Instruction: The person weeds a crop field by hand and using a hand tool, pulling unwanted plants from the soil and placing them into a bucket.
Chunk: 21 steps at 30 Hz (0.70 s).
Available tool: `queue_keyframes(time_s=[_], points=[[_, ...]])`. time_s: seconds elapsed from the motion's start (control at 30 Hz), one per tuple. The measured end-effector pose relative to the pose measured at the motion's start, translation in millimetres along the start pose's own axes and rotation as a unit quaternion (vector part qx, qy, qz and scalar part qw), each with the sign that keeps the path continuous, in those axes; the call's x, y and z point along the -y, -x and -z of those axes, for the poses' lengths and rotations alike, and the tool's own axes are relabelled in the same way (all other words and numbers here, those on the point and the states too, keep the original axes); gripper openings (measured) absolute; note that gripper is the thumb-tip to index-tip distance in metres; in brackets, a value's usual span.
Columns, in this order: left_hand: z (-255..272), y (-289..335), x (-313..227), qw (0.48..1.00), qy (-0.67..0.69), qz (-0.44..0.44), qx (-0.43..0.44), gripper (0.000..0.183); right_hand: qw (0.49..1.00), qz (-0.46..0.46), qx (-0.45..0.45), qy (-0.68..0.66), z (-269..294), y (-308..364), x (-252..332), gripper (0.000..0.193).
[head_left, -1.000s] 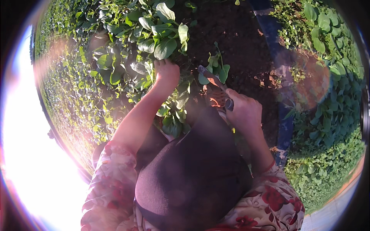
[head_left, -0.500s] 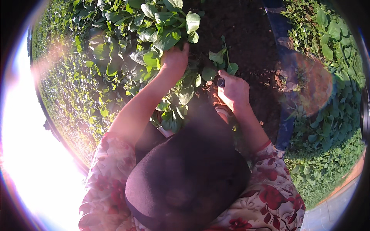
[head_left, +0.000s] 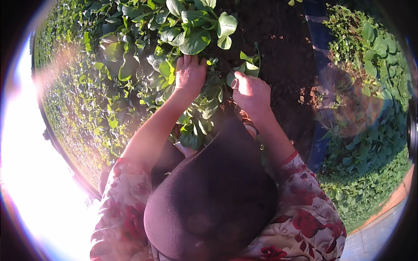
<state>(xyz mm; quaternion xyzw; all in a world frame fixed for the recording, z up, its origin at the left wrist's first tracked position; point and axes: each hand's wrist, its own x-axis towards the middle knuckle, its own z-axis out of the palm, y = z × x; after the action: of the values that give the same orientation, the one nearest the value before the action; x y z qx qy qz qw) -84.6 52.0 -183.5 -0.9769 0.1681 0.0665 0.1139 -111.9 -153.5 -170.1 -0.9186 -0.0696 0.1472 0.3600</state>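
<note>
My left hand [head_left: 190, 77] rests among the leafy greens, its fingers stretched away from me and slightly apart, tips close under a broad-leaved plant [head_left: 195, 40]. Nothing shows in its grasp. To its right, my right hand [head_left: 253, 95] is closed around a short tool handle [head_left: 235, 83], whose round end points left. The tool's working end is hidden by the hand and leaves. A loose-looking leafy green [head_left: 249, 61] lies just beyond my right hand, against the dark soil. More drooping leaves [head_left: 210, 108] hang between my two wrists.
Dense greens [head_left: 87, 95] cover the left side. Bare brown soil [head_left: 278, 56] runs ahead and to the right, edged by a dark strip [head_left: 320, 65]. Beyond it grows another bed of greens [head_left: 370, 143]. My dark hat brim [head_left: 209, 195] blocks the lower middle.
My left hand has drawn back slightly and left from the plant base, so its fingers show more. My right hand has shifted left with the tool handle.
</note>
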Motion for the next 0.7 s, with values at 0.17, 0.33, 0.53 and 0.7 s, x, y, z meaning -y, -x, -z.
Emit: queue_keyframes(time_s=[0.17,0.33,0.53,0.7], points=[[29.9,44.5,-25.5,0.993,0.039,-0.108,0.035,0.021,0.994,-0.071,0.076,0.025,44.7,43.0,-8.0,0.017],[40.6,66.0,-33.9,0.980,-0.027,-0.096,0.175,0.034,0.998,-0.035,0.058,0.009,43.3,49.1,-4.1,0.028],[41.4,55.4,-36.5,0.976,0.002,-0.070,0.207,0.030,0.991,-0.027,0.121,0.042,45.4,44.3,-0.7,0.017],[17.4,37.9,-34.5,0.959,-0.057,-0.128,0.245,0.030,0.987,0.021,0.140,0.072,53.6,24.0,3.8,0.011]])
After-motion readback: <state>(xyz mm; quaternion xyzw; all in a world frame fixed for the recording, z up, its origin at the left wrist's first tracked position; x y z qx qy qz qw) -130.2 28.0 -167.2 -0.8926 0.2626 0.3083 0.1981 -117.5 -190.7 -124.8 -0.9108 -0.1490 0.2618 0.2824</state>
